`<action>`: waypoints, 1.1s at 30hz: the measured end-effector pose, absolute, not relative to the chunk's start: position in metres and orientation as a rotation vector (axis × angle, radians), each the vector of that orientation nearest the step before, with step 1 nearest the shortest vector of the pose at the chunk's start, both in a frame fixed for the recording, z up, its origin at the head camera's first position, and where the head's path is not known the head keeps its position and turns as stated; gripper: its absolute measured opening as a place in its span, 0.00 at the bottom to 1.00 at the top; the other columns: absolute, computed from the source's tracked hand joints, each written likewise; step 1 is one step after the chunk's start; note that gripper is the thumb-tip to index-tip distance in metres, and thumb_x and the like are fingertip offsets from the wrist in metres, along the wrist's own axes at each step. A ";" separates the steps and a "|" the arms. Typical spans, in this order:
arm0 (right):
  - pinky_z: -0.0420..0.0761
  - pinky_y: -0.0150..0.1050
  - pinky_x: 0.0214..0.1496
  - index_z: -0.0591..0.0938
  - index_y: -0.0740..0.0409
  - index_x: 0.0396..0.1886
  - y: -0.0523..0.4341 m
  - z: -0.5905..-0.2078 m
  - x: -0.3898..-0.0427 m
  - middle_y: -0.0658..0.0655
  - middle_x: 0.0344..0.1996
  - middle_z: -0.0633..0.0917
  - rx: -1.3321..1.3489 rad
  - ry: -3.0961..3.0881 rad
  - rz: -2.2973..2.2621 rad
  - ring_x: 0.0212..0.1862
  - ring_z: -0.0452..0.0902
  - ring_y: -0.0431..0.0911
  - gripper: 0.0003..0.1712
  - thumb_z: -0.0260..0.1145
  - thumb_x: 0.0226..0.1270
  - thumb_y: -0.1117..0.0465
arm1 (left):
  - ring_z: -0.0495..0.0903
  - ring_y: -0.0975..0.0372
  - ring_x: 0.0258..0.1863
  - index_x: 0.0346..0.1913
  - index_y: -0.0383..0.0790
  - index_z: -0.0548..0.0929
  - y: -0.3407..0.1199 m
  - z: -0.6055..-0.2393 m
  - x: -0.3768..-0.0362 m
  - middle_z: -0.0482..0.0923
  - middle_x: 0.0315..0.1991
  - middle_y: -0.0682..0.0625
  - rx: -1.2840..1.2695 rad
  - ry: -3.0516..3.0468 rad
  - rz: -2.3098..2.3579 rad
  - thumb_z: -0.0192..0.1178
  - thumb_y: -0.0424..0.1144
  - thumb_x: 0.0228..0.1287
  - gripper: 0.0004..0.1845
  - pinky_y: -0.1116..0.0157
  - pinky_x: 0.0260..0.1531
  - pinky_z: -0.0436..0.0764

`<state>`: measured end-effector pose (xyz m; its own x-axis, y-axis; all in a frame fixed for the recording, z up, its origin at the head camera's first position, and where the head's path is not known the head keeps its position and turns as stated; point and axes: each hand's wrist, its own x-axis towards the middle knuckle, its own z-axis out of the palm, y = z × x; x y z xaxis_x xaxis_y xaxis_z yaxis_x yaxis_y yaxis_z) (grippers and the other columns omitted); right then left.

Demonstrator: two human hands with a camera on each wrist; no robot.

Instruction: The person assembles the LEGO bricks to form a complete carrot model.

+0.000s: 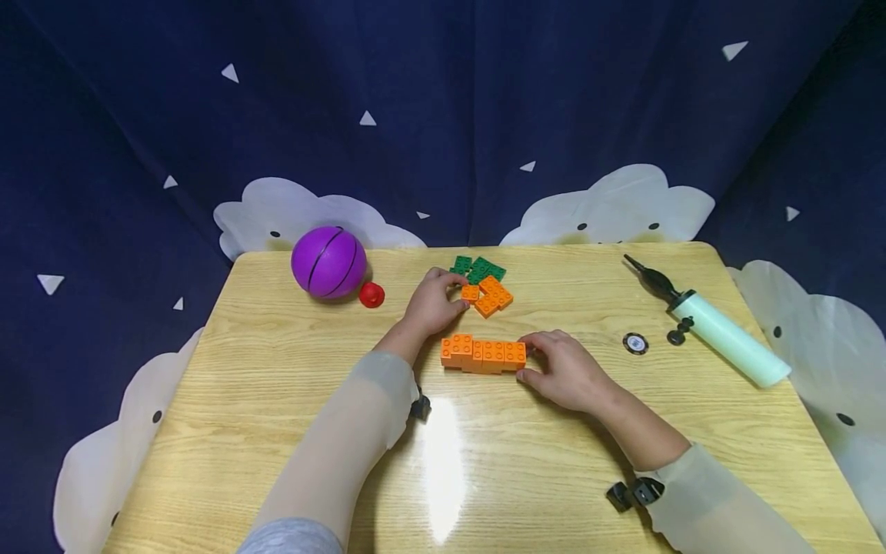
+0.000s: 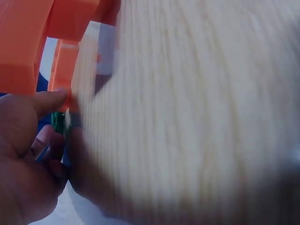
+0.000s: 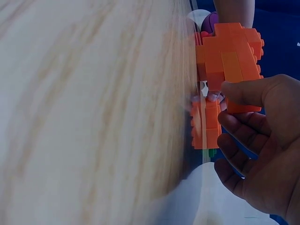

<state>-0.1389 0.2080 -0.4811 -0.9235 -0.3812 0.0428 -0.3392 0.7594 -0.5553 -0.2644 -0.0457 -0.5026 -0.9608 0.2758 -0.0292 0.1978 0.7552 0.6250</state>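
Right of centre, my right hand (image 1: 564, 373) grips the right end of a row of joined orange toy bricks (image 1: 487, 355) between thumb and fingers. In the right wrist view this brick assembly (image 3: 229, 54) shows stepped sides, with my thumb against its near end. Farther back, my left hand (image 1: 434, 302) pinches a small orange brick (image 1: 470, 293) between thumb and forefinger. Beside that brick lie a few loose orange bricks (image 1: 494, 292), and just behind them several green bricks (image 1: 479, 268). The left wrist view shows the assembly (image 2: 23, 42) large, above my hand (image 2: 28, 159).
A purple ball (image 1: 328, 262) and a small red hat-shaped piece (image 1: 371, 295) lie at the back left. On the right are a pale green hand pump (image 1: 730, 338) with a black nozzle, a poker chip (image 1: 635, 343) and a small black piece (image 1: 681, 332). A dark curtain (image 1: 443, 115) hangs behind the table.
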 end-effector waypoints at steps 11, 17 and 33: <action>0.79 0.54 0.56 0.83 0.61 0.60 0.208 -0.481 -0.138 0.58 0.53 0.86 -0.596 2.877 -0.899 0.54 0.80 0.53 0.29 0.78 0.62 0.55 | 0.76 0.55 0.49 0.59 0.46 0.84 -0.050 -0.500 -0.261 0.74 0.58 0.48 0.407 2.816 1.097 0.72 0.43 0.67 0.20 0.58 0.54 0.78; 0.79 0.54 0.56 0.83 0.62 0.59 0.208 -0.482 -0.138 0.59 0.52 0.86 -0.606 2.879 -0.915 0.53 0.80 0.54 0.28 0.78 0.61 0.55 | 0.77 0.56 0.45 0.57 0.45 0.84 -0.055 -0.496 -0.259 0.76 0.55 0.47 0.437 2.817 1.135 0.73 0.41 0.65 0.19 0.59 0.50 0.78; 0.79 0.54 0.57 0.83 0.62 0.60 0.208 -0.482 -0.137 0.59 0.54 0.86 -0.611 2.882 -0.911 0.53 0.80 0.53 0.29 0.78 0.61 0.55 | 0.81 0.56 0.51 0.56 0.47 0.83 -0.064 -0.479 -0.247 0.84 0.55 0.53 0.393 2.770 1.234 0.72 0.40 0.65 0.18 0.57 0.52 0.82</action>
